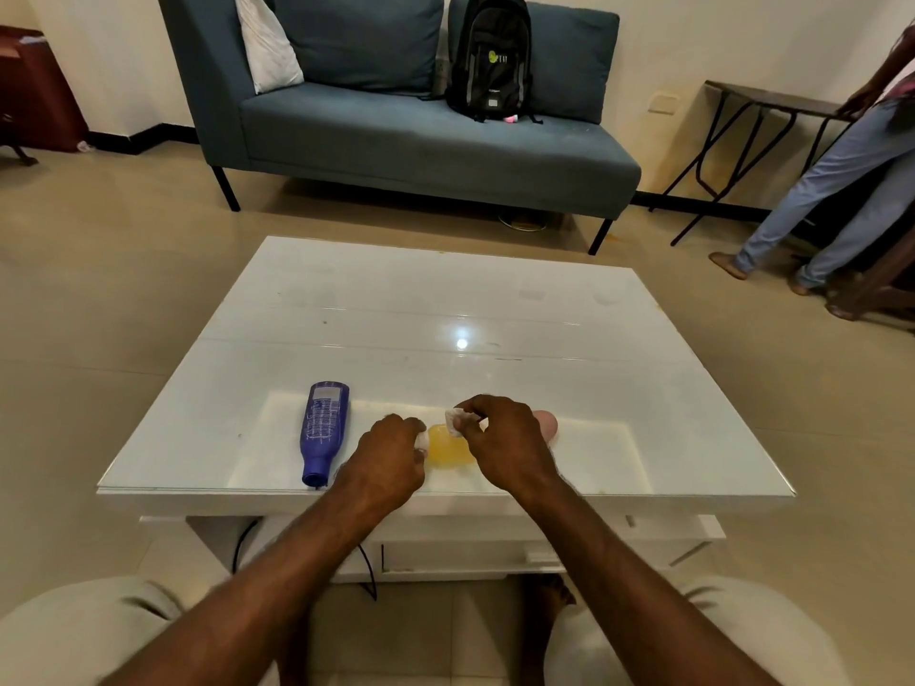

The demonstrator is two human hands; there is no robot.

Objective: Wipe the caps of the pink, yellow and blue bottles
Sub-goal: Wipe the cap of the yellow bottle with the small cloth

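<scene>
A blue bottle [323, 430] lies flat on the white table [495, 309], its cap pointing toward me at the near edge. A yellow bottle [447, 445] lies between my hands, partly covered by them. Behind my right hand a pink bottle [547, 423] shows only its rounded end. My left hand [388, 462] is closed with a bit of white tissue [422, 439] showing at its fingers. My right hand [500, 438] pinches another piece of white tissue [454, 418] above the yellow bottle. The yellow and pink caps are hidden.
A blue sofa [421, 141] with a black backpack [490, 56] stands beyond the table. A person's legs [832, 190] are at the far right beside a folding side table [757, 99]. My knees flank the table's near edge.
</scene>
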